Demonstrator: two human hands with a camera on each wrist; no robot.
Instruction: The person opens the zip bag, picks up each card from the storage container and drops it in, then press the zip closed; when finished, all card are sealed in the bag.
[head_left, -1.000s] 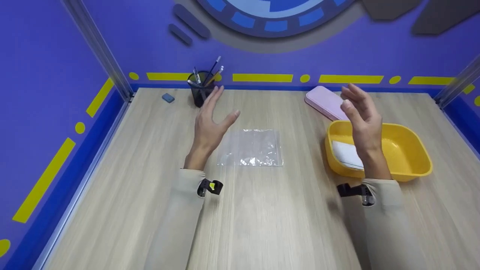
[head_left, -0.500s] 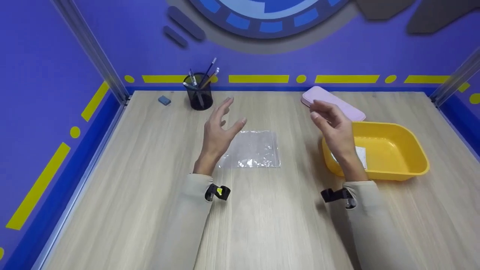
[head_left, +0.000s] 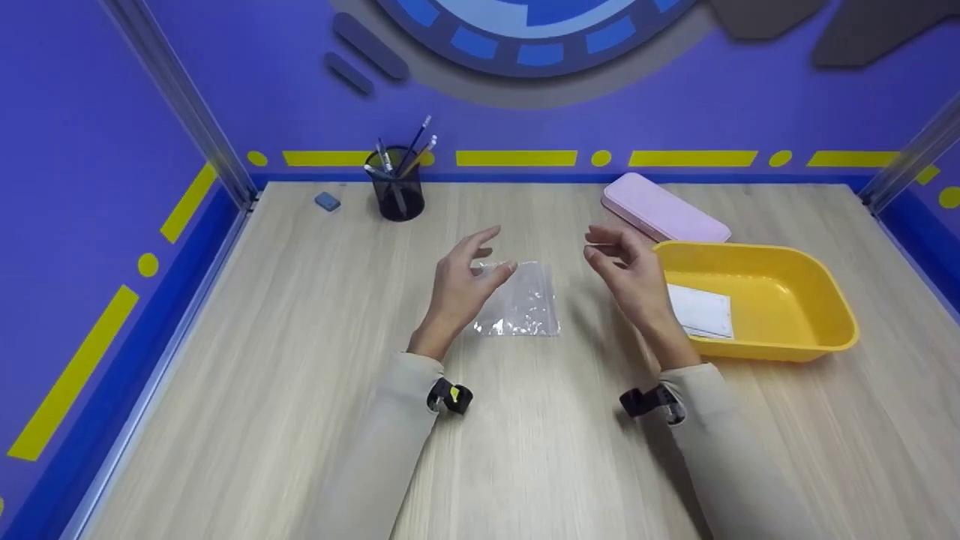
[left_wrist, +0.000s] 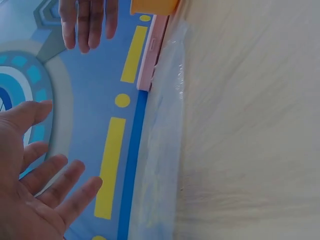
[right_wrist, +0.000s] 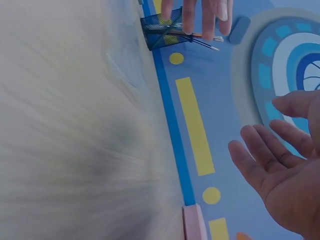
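A clear plastic bag (head_left: pixel 525 304) lies flat on the table in the middle of the head view. My left hand (head_left: pixel 461 289) hovers over the bag's left part and hides some of it. Its fingers are spread and relaxed, with nothing between them, as the left wrist view shows for the same hand (left_wrist: pixel 45 185). To the right of the bag, my right hand (head_left: pixel 630 277) is held in the air beside the yellow basin, palm turned inward. In the right wrist view this hand (right_wrist: pixel 285 160) has loosely bent fingers and holds nothing.
A yellow basin (head_left: pixel 795 345) stands at the right with a flat white item (head_left: pixel 705 311) inside. Behind it lies a pink case (head_left: pixel 667 208). A black mesh pen cup (head_left: pixel 397 199) with pencils and a small blue-grey block (head_left: pixel 327 201) are at the back left.
Both hands have come inward and closer together. The left hand moved right over the bag, and the right hand moved left from above the basin. The objects on the table stay put.
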